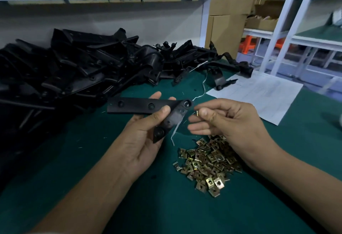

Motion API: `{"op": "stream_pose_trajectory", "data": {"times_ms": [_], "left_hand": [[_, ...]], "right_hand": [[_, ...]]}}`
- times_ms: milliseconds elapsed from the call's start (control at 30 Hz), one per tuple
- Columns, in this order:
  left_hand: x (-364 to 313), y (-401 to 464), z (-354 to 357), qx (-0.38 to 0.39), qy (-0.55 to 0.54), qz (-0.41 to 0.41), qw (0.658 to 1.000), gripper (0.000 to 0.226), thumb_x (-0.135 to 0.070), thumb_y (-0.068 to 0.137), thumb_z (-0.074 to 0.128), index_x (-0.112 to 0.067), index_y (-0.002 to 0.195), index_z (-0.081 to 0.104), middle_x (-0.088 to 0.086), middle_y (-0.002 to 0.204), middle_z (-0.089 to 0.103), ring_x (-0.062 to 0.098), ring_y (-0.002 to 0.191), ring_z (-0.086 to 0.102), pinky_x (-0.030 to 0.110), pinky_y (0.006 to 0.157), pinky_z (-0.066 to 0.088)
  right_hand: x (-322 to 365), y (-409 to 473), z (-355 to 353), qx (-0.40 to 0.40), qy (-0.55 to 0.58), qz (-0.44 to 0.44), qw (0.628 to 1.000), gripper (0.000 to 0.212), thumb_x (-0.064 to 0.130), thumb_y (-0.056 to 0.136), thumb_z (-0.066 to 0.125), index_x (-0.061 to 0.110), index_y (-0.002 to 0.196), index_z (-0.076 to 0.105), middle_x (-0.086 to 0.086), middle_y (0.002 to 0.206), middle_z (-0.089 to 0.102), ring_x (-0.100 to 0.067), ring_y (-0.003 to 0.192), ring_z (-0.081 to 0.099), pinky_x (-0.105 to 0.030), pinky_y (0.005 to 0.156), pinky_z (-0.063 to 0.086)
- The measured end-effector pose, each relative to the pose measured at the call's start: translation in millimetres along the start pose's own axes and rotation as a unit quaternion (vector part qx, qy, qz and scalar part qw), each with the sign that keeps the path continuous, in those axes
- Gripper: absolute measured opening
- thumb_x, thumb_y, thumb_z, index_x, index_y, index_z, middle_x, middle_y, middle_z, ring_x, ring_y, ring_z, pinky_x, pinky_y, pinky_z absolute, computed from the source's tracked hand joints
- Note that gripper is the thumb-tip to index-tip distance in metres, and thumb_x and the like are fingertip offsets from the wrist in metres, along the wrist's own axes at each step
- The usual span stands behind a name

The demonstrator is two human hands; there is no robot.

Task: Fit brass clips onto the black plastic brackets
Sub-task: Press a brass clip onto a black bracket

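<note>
The left hand [146, 137] gripped a black bracket [148, 107] above the green table [92, 159], thumb curled over its angled lower arm and fingers wrapped behind, their tips showing past the long flat arm. That long arm pointed left from the hand; the bracket's corner, with a round boss, pointed toward the right hand [227, 119].

The right hand pinched a single brass clip [197, 113] between thumb and forefinger, seen edge-on, just right of the bracket's corner and not touching it. Its other fingers lay loosely extended below the pinch, slightly apart.

Below and right of the bracket, a pile of clips [207, 165] lay on the table, partly under the right hand. Left of the bracket and behind it, a large heap of brackets [74, 67] spread along the back of the table. A thin white string [200, 89] trailed on the table behind the bracket, and a paper sheet [259, 93] lay to the right of it. Farther right of the bracket stood cardboard boxes [227, 28] and white shelving [296, 30].
</note>
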State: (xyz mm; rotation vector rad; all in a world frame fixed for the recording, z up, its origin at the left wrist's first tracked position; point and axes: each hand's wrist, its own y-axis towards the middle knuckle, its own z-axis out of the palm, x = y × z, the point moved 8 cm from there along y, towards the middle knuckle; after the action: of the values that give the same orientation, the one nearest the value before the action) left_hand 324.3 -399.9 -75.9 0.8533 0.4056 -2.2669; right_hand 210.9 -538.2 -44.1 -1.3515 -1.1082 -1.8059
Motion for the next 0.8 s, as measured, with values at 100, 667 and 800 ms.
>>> {"op": "stream_pose_trajectory", "data": {"times_ms": [100,667,800], "left_hand": [[4,0,2,0.020,0.030,-0.019,0.999,0.056,-0.005,0.080,0.073,-0.004,0.135,0.064,0.018,0.129,0.071,0.025,0.119,0.070,0.030,0.093,0.059],[4,2,-4,-0.010,0.085,-0.025,0.996,0.032,-0.016,0.071,0.083,-0.005,0.101,0.082,0.018,0.113,0.077,0.017,0.091,0.077,0.025,0.080,0.063],[4,0,-3,-0.010,0.089,-0.025,0.996,0.031,-0.016,0.071,0.083,-0.005,0.100,0.082,0.019,0.113,0.076,0.019,0.094,0.078,0.026,0.080,0.063]], "right_hand": [[-3,-2,9,0.022,0.020,0.007,1.000,0.020,0.002,0.094,0.062,-0.007,0.111,0.067,-0.025,0.099,0.077,-0.037,0.087,0.078,-0.039,0.078,0.065],[5,-8,18,0.050,0.004,-0.016,0.999,0.017,0.003,0.099,0.062,-0.009,0.111,0.064,-0.023,0.100,0.078,-0.037,0.090,0.078,-0.040,0.080,0.064],[6,-9,18,0.046,-0.004,-0.019,0.999,0.018,0.003,0.098,0.062,-0.009,0.112,0.063,-0.023,0.099,0.078,-0.038,0.089,0.078,-0.041,0.080,0.064]]}}
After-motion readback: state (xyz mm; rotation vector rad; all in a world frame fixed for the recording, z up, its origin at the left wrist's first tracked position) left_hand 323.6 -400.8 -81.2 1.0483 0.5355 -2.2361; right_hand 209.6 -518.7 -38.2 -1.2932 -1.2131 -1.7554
